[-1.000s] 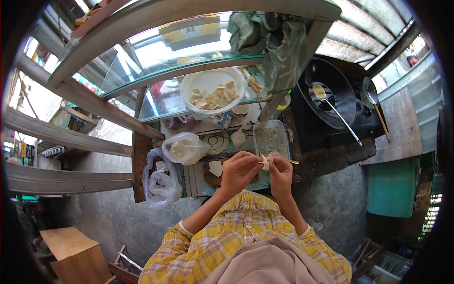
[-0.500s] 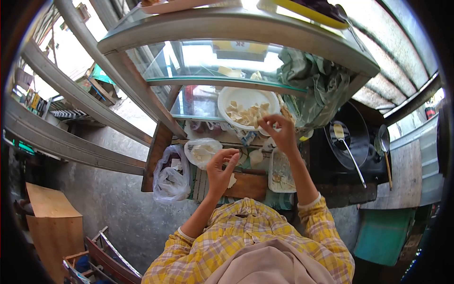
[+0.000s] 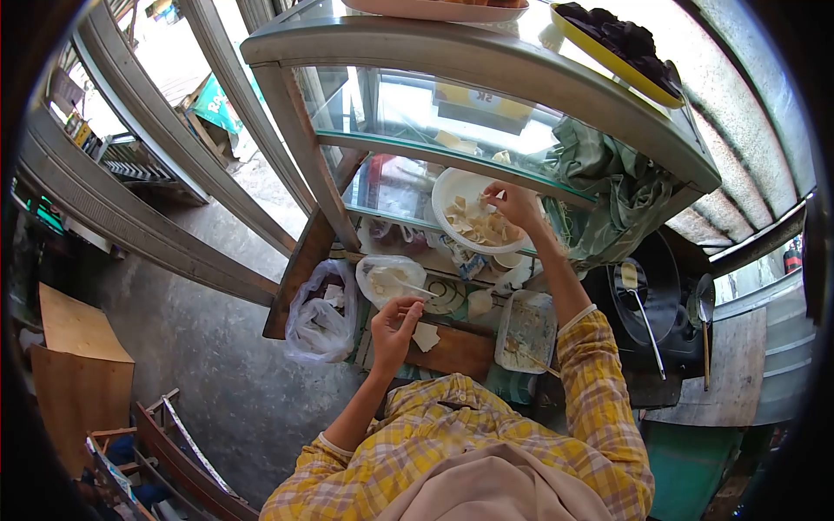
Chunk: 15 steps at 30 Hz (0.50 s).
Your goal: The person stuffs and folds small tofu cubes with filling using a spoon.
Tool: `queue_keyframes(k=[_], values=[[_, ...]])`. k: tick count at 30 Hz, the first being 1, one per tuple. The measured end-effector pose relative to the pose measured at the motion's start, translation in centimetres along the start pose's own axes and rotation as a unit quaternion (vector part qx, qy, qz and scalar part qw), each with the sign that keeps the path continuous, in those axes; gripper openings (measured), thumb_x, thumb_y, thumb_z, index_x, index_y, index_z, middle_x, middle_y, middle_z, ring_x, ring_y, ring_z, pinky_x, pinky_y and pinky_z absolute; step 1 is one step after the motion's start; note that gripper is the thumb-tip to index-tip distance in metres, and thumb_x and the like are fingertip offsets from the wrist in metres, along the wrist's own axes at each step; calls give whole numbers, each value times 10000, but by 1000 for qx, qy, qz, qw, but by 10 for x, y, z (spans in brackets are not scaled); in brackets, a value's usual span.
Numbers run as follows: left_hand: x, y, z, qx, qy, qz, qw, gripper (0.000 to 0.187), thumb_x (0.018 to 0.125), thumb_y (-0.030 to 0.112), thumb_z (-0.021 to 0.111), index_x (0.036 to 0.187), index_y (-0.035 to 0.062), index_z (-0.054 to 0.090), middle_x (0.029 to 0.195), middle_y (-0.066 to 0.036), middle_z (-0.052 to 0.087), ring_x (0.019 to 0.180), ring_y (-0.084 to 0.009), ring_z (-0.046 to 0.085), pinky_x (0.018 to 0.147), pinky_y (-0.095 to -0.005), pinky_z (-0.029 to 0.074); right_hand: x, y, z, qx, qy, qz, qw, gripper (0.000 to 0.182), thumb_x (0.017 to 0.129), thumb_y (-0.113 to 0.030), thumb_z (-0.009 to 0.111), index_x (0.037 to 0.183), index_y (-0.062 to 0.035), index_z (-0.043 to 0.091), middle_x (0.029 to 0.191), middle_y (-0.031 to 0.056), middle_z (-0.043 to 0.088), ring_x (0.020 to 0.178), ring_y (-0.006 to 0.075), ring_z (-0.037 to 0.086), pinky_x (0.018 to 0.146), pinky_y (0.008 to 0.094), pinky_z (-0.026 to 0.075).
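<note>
My right hand (image 3: 516, 208) reaches over the white bowl (image 3: 441, 207). Its fingertips pinch what looks like a small folded dumpling, one of several pale folded dumplings (image 3: 476, 224) heaped in the bowl. Lower down, my left hand (image 3: 393, 334) hangs with fingers curled and thumb near the index finger, nothing visible between them. Just beyond it lies a plastic-lined dish of whitish paste (image 3: 382, 280) with a pale stick-like handle (image 3: 419, 289) in it. A square wrapper (image 3: 426, 337) rests on the wooden board (image 3: 460, 352) beside my left hand.
A plastic bag (image 3: 320, 321) sits at the left. A rectangular tray (image 3: 527, 326) with a utensil stands under my right forearm. Above is a glass-shelved cabinet (image 3: 469, 42). At right, a wok (image 3: 665, 286) holds a long-handled turner (image 3: 645, 317).
The view has shifted. My right hand has moved farther over the bowl, its fingers now at the dumplings. My left hand stays low near the paste, its fingers curled closer.
</note>
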<state>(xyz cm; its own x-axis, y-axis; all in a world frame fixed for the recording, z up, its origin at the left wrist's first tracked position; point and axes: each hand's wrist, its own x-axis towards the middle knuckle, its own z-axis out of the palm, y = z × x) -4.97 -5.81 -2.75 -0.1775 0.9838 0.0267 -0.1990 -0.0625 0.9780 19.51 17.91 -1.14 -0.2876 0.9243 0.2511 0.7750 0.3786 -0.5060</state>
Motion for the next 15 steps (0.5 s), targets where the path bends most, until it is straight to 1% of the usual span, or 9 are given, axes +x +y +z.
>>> queue_keyframes(k=[1, 4, 7, 10, 13, 15], values=[[-1, -2, -1, 3, 0, -2, 1000, 141, 852, 129, 604, 911, 5, 637, 796, -21, 630, 721, -59, 560, 650, -203, 434, 0, 1, 0, 12, -6, 5, 1000, 180, 704, -180, 702, 858, -91, 683, 752, 41, 651, 610, 147, 581, 590, 290, 453], [-3, -6, -2, 11, -7, -9, 1000, 145, 852, 130, 605, 912, 1, 636, 792, -22, 628, 711, -58, 557, 638, -204, 436, -2, -4, -7, -26, -18, 11, 999, 179, 694, -188, 707, 856, -116, 682, 749, 43, 646, 636, 157, 585, 614, 308, 455], [-3, -6, -1, 16, -20, -14, 1000, 149, 852, 129, 604, 910, -5, 634, 785, -19, 624, 705, -57, 555, 626, -200, 435, -2, -7, -11, -63, -4, -11, 998, 160, 695, -198, 705, 838, -134, 678, 750, 45, 640, 677, 178, 593, 639, 330, 455], [-2, -8, 2, 17, -29, -13, 999, 150, 852, 128, 602, 908, -7, 634, 773, -16, 621, 691, -55, 551, 612, -197, 433, 2, -5, -8, -77, 19, -10, 997, 140, 704, -204, 696, 827, -143, 672, 757, 53, 637, 719, 209, 598, 660, 353, 453], [0, -9, 2, 34, -35, -6, 999, 147, 853, 130, 601, 903, -3, 637, 756, -14, 619, 669, -53, 548, 598, -198, 432, 4, 2, -4, -89, 43, -28, 995, 145, 707, -200, 690, 833, -133, 667, 786, 68, 641, 746, 237, 602, 669, 363, 452], [2, -13, 0, 54, -42, -4, 998, 146, 853, 133, 601, 898, -1, 639, 747, -15, 619, 656, -52, 547, 589, -199, 432, 5, 6, -4, -84, 42, -36, 995, 159, 706, -193, 692, 849, -129, 666, 804, 78, 644, 765, 251, 602, 679, 370, 451]])
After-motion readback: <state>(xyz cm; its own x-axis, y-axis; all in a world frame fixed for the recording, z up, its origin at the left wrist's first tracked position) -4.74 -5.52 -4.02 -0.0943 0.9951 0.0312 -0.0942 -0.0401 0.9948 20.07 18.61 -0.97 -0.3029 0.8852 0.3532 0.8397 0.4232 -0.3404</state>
